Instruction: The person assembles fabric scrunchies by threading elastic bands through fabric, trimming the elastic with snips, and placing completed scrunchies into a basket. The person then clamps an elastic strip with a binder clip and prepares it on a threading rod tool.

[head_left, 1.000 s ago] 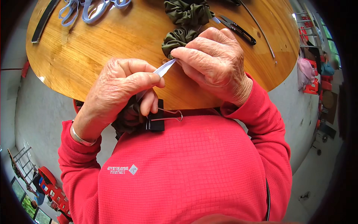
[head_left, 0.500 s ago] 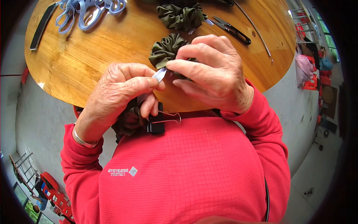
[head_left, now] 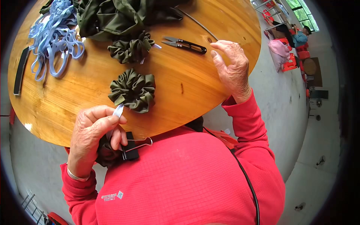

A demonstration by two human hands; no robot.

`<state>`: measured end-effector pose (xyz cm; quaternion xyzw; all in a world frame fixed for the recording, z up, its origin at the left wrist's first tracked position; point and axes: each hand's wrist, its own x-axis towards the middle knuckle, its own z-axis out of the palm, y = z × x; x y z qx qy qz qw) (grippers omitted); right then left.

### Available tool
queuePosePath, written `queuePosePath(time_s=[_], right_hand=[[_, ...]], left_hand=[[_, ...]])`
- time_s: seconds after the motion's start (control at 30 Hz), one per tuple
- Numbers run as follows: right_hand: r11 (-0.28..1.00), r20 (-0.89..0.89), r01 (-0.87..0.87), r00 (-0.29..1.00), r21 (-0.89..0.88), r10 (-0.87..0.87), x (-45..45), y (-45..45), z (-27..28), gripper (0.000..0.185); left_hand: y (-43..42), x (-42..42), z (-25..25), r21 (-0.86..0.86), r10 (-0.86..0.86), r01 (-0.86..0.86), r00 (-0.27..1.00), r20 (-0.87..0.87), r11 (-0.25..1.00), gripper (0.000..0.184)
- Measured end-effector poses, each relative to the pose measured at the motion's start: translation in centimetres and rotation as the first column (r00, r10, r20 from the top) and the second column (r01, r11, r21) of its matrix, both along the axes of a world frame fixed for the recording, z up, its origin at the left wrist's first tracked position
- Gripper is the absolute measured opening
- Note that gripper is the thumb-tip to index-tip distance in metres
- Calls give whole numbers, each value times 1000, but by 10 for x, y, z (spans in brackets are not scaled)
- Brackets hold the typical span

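Between thumb and fingers, my left hand [head_left: 88, 129] pinches a flat pale-blue elastic band [head_left: 118, 110]. The band comes out of a dark green scrunchie [head_left: 141, 92] lying gathered on the table. My right hand [head_left: 235, 65] is off to the right, over the table edge, fingers apart and nothing seen in them. A thin metal rod [head_left: 199, 24] runs up to its fingertips; I cannot tell whether they touch. Left of that hand lie black thread snips [head_left: 184, 45], blades pointing left. Below my left hand, a black binder clip [head_left: 131, 149] sits beside bunched dark green fabric [head_left: 106, 153].
A second green scrunchie [head_left: 129, 48] lies farther back, near a heap of dark green fabric [head_left: 112, 18]. Tangled light-blue elastic [head_left: 60, 37] and a black strip [head_left: 21, 71] are at the left of the round wooden table [head_left: 172, 108]. Red stools [head_left: 290, 62] stand beyond.
My right hand has let go of the scrunchie and moved right, towards the rod. The left hand still pinches the elastic. The view has shifted, showing more of the table's far side.
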<state>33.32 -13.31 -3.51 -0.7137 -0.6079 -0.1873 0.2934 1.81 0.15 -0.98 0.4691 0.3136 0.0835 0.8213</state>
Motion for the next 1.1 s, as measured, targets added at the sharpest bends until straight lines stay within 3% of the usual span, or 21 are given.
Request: queuePosePath(time_s=[0.13, 0.27, 0.4, 0.5, 0.63, 0.83, 0.87, 0.97, 1.03, 1.1], right_hand=[[998, 39, -43, 998, -47, 45, -6, 12, 5, 21], [973, 55, -64, 995, -222, 78, -12, 31, -1, 24], [947, -239, -121, 970, -296, 49, -12, 34, -2, 25], [870, -370, -71, 920, -489, -133, -20, 28, 14, 22], [835, -463, -140, 873, -533, -149, -13, 19, 8, 17], [907, -439, -192, 898, -375, 9, -33, 8, 14, 9], [878, -433, -213, 901, -428, 8, -35, 5, 19, 5], [847, -874, -412, 472, -337, -118, -41, -5, 26, 2], [743, -898, -507, 290, -437, -330, -51, -5, 49, 14], [760, -941, -567, 89, -317, -326, -64, -10, 49, 23]], left_hand=[[-3, 3, 3, 21, 9, -9, 1000, -12, 1000, 19], [-4, 1, 6, 1, -36, 36, 999, -21, 999, 20], [-11, 2, -1, 27, 17, -18, 1000, 13, 999, 19], [-12, 1, -2, 21, 23, -24, 999, 37, 1000, 20], [-8, -3, -4, -11, -22, 22, 999, 45, 1000, 23], [-12, 0, -7, 19, 13, -14, 997, 74, 1000, 26], [-12, -1, -7, 20, 13, -15, 997, 79, 1000, 26], [-12, -1, -8, 19, 15, -17, 995, 94, 1000, 26], [-12, -1, -9, 16, 17, -19, 995, 101, 1000, 26], [-12, 0, -9, 22, 17, -19, 994, 105, 1000, 26]])
